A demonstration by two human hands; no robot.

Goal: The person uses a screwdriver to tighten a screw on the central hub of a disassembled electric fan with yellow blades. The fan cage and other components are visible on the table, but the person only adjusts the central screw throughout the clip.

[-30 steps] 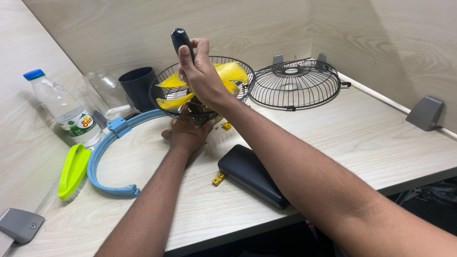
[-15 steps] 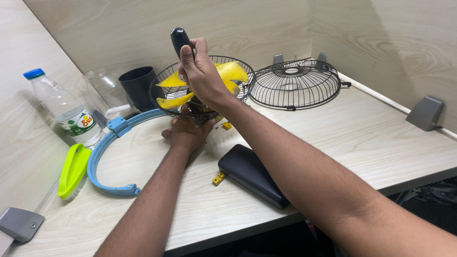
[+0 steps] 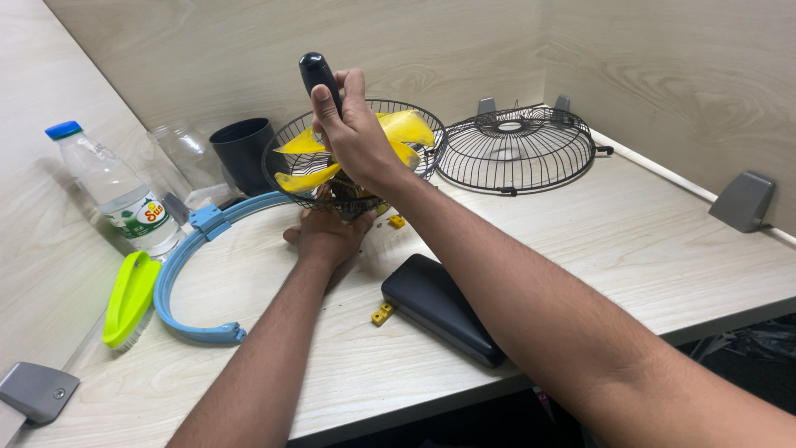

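- Right hand, fingers wrapped around one black screwdriver handle above fan cage.
- Left hand cupped below it, fingertips hidden.
- Second wire grille beside it.

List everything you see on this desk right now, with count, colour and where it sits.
Screwdriver: one, black handle, held upright over the fan.
Fan blades: one set, yellow, inside the rear grille.
Rear grille: one, black wire, back centre of the desk.
Front grille: one, black wire, lying to the right of the fan.
Ring: one, blue plastic, left of centre.
Cup: one, black, behind the ring.
Bottle: one, clear with blue cap, far left.
Brush: one, lime green, left front.
Flat case: one, black, front centre.
Small clips: two, yellow, near the case and the fan.
Desk: one, pale wood.
Left hand: steadying the fan base.
Right hand: fingers around the screwdriver.
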